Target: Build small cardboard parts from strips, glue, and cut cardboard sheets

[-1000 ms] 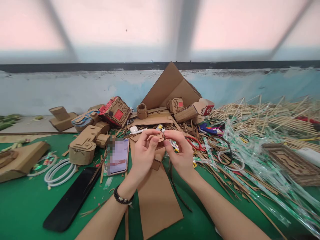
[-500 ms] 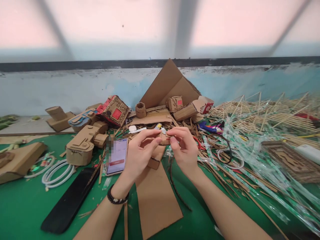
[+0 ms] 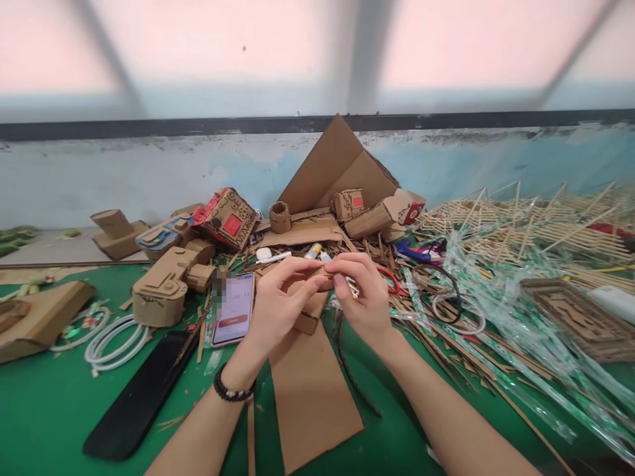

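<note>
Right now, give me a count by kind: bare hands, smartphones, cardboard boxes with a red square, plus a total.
Bare hands: 2 (left hand, right hand)
Smartphones: 1
Cardboard boxes with a red square: 2 (larger box, smaller box)
Total: 5

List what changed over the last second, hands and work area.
The right hand's fingertips parted slightly from those of the left hand, then closed back in. Both hands held the small cardboard piece throughout; fingers now cover more of it than half a second ago. Phone, cardboard sheet and black slab stayed put.
</note>
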`<control>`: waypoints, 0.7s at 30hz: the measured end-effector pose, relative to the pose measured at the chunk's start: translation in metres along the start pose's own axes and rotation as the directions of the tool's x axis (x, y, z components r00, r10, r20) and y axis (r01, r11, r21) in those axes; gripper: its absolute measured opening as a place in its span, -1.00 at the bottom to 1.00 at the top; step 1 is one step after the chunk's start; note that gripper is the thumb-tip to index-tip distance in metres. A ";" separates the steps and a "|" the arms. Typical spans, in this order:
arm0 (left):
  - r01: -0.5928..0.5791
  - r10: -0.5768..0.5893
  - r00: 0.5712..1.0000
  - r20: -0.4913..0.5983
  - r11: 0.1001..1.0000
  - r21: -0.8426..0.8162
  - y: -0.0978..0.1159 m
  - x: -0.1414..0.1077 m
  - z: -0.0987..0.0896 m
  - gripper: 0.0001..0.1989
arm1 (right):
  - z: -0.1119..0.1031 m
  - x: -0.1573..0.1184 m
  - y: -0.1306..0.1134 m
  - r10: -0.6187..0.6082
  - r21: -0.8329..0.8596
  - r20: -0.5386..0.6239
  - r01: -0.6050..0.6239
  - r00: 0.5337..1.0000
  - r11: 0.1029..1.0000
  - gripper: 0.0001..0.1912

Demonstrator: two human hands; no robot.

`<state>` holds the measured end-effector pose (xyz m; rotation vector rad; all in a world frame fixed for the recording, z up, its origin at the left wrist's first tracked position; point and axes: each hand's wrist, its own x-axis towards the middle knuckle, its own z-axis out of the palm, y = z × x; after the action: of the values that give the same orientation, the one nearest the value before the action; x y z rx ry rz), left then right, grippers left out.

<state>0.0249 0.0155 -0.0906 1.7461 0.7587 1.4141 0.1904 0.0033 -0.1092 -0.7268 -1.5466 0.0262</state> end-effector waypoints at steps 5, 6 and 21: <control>0.077 -0.075 0.997 0.032 0.994 -0.073 0.004 0.001 0.002 -0.83 | -0.002 0.001 0.000 0.008 0.013 0.021 -0.008 1.000 1.000 -0.75; 0.089 -0.086 0.996 0.039 0.992 -0.087 0.004 0.001 0.001 -0.82 | -0.002 0.002 0.000 0.009 0.013 0.027 -0.010 1.000 1.000 -0.76; 0.052 -0.052 0.999 0.002 0.997 0.053 -0.005 0.001 -0.006 -0.82 | -0.004 -0.002 0.006 0.155 0.123 0.144 -0.173 0.977 0.977 -0.80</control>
<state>0.0195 0.0196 -0.0935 1.7551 0.8412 1.3675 0.1964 0.0059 -0.1128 -0.7562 -1.5907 0.3058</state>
